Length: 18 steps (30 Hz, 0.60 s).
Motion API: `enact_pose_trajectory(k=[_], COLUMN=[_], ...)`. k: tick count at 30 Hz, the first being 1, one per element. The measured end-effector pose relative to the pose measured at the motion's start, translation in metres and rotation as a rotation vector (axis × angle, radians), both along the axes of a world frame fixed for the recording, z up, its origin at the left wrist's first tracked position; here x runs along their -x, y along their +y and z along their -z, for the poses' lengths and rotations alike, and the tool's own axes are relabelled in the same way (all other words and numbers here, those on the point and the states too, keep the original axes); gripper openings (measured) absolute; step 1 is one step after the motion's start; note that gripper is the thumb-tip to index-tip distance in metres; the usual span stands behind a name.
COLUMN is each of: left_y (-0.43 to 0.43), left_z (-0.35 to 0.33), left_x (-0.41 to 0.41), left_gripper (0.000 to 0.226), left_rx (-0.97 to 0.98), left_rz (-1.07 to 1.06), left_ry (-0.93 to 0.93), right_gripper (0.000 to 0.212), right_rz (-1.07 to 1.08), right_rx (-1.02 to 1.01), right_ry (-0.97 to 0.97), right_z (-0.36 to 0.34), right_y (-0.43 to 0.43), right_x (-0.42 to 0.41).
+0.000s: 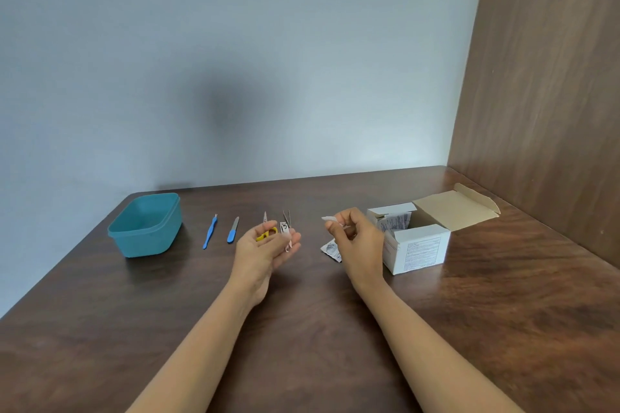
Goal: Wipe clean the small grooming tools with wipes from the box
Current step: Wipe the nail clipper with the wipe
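One wipe (330, 219) in right grip (356, 239); left grip (265, 249) (half hiding scissors (267, 233)) holds wrapper scrap (285, 228).

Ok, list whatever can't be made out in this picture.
Head view:
- Print on the box: too small, blurred.
- Handles of the scissors: partly behind the left hand.
- Torn packet: half hidden by the right hand, which pinches a wipe.
- White scrap by the left hand: too small to identify.

Teal rectangular plastic tub (145, 228). Slim blue plastic pick (209, 232), blue-handled file (233, 230), yellow-handled scissors (267, 233). White cardboard box (419, 250), black print. White wipe (330, 219) in my right hand (355, 238). Dark wood-grain table (302, 329).
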<state>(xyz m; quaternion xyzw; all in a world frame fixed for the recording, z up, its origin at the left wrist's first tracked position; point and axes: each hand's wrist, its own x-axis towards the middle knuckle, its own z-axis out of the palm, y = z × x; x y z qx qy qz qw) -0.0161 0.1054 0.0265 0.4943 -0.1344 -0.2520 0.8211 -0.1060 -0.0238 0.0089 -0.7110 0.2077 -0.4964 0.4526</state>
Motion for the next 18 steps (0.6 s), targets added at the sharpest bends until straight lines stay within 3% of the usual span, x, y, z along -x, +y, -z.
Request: enact_pose_trajectory(k=[5,18], left_y=[0.024,0.027], left_z=[0.007,0.002], left_x=[0.011,0.014], left_gripper=[0.027,0.013], left_rx=[-0.041,-0.103], left_rz=[0.039,0.04], left_ry=[-0.059,-0.198], right_gripper=[0.011,0.006], right_rz=[-0.096,-0.417], right_rx=[-0.025,-0.322], right_ry=[-0.001,0.044], right_z=[-0.005,-0.008], right_y=[0.014,0.03], right_x=[0.005,0.006])
